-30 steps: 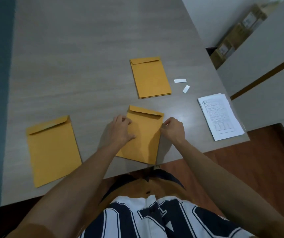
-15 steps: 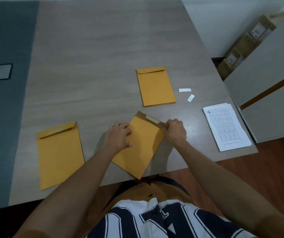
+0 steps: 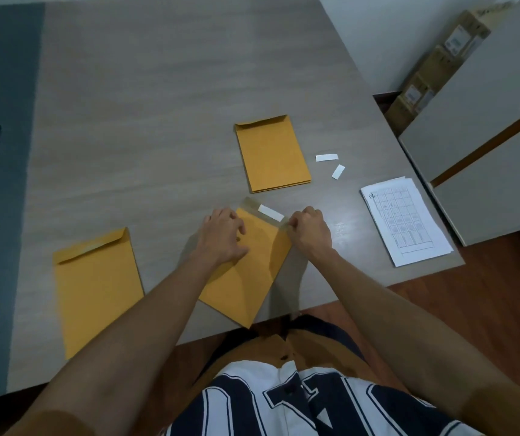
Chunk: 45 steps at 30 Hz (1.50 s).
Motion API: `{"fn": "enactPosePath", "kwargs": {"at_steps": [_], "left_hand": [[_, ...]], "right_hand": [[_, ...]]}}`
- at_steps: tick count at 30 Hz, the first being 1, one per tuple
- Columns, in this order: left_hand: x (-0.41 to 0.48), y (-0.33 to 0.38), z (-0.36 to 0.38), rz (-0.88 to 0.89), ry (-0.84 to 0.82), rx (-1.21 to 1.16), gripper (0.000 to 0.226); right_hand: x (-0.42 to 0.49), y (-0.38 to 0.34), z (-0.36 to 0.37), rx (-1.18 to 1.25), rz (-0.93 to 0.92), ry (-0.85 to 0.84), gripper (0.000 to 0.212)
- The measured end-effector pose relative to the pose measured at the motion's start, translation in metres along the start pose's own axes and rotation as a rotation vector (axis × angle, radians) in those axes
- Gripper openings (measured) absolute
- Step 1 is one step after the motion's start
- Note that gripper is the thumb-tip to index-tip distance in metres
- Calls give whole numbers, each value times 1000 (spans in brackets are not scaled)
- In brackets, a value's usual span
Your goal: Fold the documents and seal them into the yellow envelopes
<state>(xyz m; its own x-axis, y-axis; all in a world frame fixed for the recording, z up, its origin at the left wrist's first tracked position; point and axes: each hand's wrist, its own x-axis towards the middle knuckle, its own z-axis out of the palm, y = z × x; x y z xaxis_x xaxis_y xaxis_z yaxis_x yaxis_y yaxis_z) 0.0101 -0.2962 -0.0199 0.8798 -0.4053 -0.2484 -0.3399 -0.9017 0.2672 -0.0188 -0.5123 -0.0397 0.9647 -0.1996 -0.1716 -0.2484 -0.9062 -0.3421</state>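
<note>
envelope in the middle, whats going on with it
A person is working on the middle yellow envelope at the table's near edge. The left hand presses it flat; the right hand pinches the right end of its opened flap, where a white liner strip shows. A second envelope lies left, a stack behind, printed sheets to the right.

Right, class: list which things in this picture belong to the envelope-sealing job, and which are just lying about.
Job in hand:
tilted yellow paper envelope, flap open
stacked yellow envelopes
flat yellow envelope at left
white printed documents

Lying about:
two small white paper strips
brown cardboard boxes
</note>
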Motion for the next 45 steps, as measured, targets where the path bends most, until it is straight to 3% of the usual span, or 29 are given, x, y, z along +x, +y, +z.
{"fn": "enactPosePath", "kwargs": {"at_steps": [11, 19, 29, 32, 33, 37, 41, 45], "left_hand": [[32, 89, 7, -39, 162, -188, 14], [65, 200, 32, -114, 170, -313, 28], [94, 311, 80, -370, 24, -609, 50], [99, 324, 88, -401, -2, -637, 20], [101, 327, 90, -403, 8, -645, 20], [109, 333, 96, -436, 12, -670, 26], [115, 335, 102, -509, 13, -695, 71], [116, 341, 95, -590, 11, -718, 67]], "right_hand": [[8, 55, -36, 162, -7, -3, 19], [8, 159, -88, 115, 85, 34, 32], [8, 278, -124, 8, 291, 75, 60], [9, 292, -128, -9, 295, 25, 66], [9, 295, -128, -15, 296, 5, 68], [7, 301, -125, -16, 265, -43, 70], [4, 301, -120, -31, 233, -33, 71], [5, 303, -120, -34, 219, -31, 73]]}}
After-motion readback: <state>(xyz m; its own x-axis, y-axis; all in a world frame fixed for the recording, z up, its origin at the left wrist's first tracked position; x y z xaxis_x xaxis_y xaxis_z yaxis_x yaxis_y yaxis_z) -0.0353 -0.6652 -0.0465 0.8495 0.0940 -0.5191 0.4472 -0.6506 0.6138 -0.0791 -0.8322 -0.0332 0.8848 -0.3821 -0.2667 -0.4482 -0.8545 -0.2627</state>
